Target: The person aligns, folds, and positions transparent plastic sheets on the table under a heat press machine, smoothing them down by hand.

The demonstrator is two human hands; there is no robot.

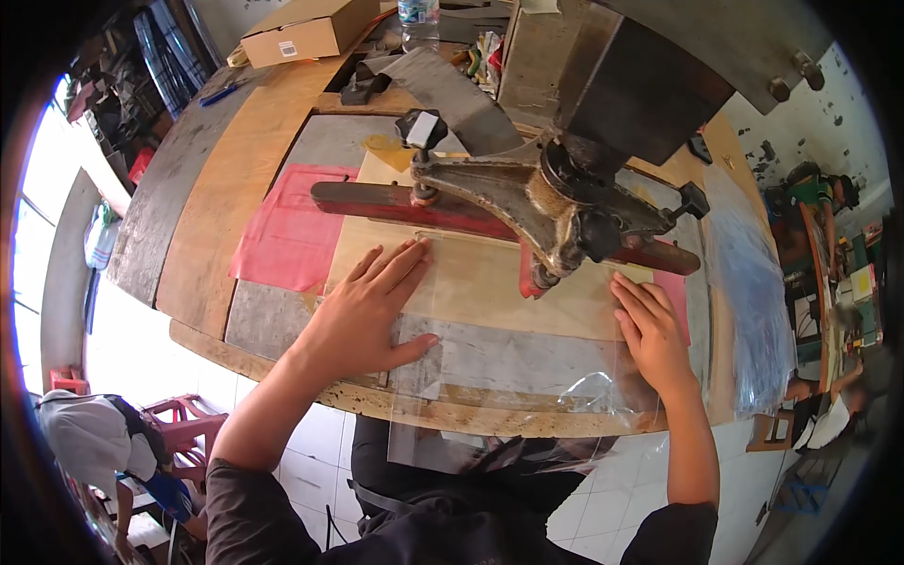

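Note:
A clear plastic sheet [527,377] lies over the pale yellowish sheet [508,301] on the grey work plate and hangs past the table's front edge. Flat on its left side rests my left hand [377,306], fingers spread and fingertips near the machine's bar. My right hand [654,334] lies on the right side of the plastic, its fingers extended. Above both sheets stands a metal machine head [565,202] with black knobs and a long dark red bar [471,217]. Under the bar's left part is a pink sheet [292,226].
A cardboard box [306,33] and a water bottle [419,24] stand at the back. Clear plastic film [753,301] is piled at the right edge. People sit at lower left [94,438] and far right [819,193]. A red stool [184,428] stands at left.

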